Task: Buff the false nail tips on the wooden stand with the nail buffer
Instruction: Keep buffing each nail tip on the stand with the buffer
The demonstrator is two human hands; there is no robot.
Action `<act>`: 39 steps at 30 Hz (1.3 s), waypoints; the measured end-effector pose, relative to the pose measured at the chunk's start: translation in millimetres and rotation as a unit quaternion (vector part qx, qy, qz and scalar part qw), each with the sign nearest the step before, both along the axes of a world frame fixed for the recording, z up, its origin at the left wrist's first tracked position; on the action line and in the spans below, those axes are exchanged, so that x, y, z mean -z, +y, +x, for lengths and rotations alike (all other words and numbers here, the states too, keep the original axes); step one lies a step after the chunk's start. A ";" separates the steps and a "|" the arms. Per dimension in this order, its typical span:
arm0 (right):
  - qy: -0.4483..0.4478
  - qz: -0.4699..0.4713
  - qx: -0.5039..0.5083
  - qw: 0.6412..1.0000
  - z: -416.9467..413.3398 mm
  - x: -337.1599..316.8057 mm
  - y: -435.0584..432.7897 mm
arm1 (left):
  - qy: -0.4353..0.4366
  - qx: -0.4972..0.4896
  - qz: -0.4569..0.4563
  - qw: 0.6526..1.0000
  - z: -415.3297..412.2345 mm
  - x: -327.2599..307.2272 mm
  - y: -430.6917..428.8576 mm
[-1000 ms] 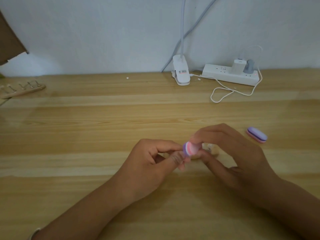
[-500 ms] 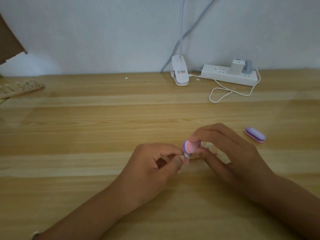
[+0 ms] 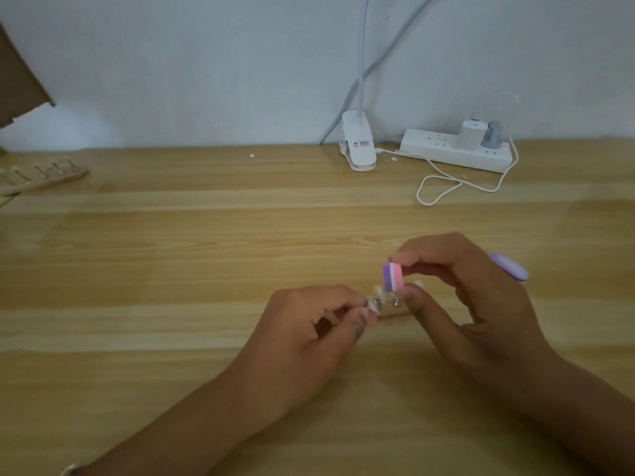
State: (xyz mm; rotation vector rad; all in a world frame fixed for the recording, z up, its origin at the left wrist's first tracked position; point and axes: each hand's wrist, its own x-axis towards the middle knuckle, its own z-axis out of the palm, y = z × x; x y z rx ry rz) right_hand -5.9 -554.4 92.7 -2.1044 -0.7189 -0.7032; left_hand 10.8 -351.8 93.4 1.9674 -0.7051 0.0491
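Pale grey-white wall [image 3: 206, 63] backs a long light wooden plank table [image 3: 171, 255] on my feed; 2 bare forearms reach in from the near edge. My view shows the left hand [image 3: 302, 341] with fingers curled, thumb and forefinger pinching the left end of the small wooden stand [image 3: 391, 313]; the stand lies on the table between both hands, mostly hidden by them. The right hand [image 3: 474, 304] grips the pink, white and purple striped block nail buffer [image 3: 392, 277], forefinger above and thumb below, just over the stand. By the wall lie a white power strip [image 3: 446, 151] with 2 plugs, a white clip-on lamp base [image 3: 357, 146] and a looped white cable [image 3: 443, 187]; far left rests a second wooden stand [image 3: 41, 176]; a purple oval buffer [image 3: 512, 267] lies just behind the right hand. Clear false nail tips [image 3: 375, 298] show beside the left fingertips; I cannot tell whether the striped buffer touches one.
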 end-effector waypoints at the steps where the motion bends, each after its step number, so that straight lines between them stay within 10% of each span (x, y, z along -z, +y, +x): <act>1: -0.007 -0.023 0.005 1.000 1.1 0.4 -0.3 | 0.002 0.004 -0.005 1.000 -0.4 -0.2 0.2; 39: -0.083 -0.094 -0.013 0.992 3.4 -0.6 -3.7 | -0.056 -0.004 -0.041 0.998 2.6 0.0 -0.4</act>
